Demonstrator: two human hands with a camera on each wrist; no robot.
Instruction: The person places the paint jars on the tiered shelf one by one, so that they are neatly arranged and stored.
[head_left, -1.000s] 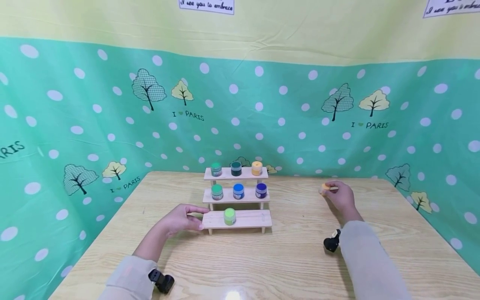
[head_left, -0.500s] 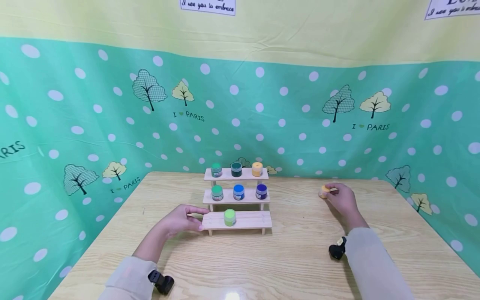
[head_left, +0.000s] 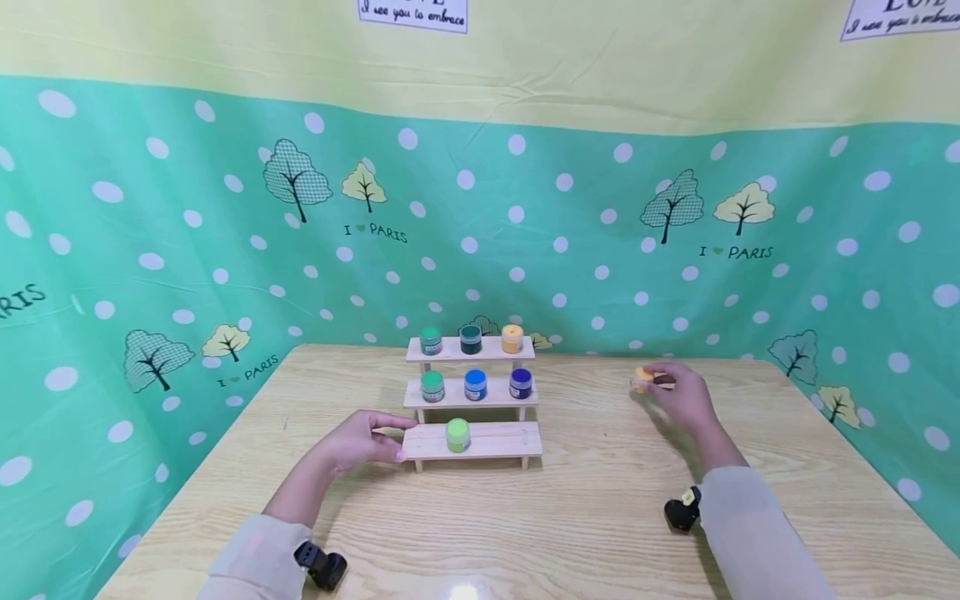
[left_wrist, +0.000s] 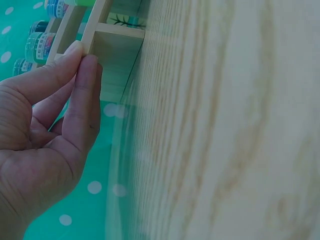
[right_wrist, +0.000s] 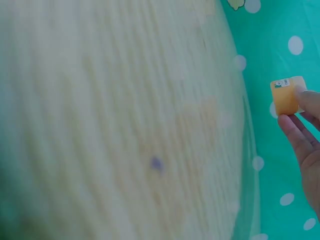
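My left hand [head_left: 362,439] pinches the left end of the lowest step of a three-tier wooden rack [head_left: 498,440]; in the left wrist view the thumb and fingertips [left_wrist: 75,48] meet at the board's edge. A light green paint jar [head_left: 458,435] sits on that step. Green, blue [head_left: 476,385] and purple jars line the middle step; green, dark green and yellow-orange [head_left: 512,338] ones line the top. Far right of the rack, my right hand [head_left: 684,398] pinches an orange paint jar [right_wrist: 285,98] between thumb and fingers. Whether that jar touches the table is hard to tell.
The wood-grain table [head_left: 570,517] spreads around the rack. A green dotted curtain [head_left: 570,275] hangs along the back and sides. Black wrist cameras [head_left: 322,567] are strapped at both sleeves. A small dark mark [right_wrist: 157,163] shows on the tabletop.
My right hand and its orange jar have shifted slightly left, while the right sleeve and wrist camera moved right and nearer. The left hand keeps its place on the rack.
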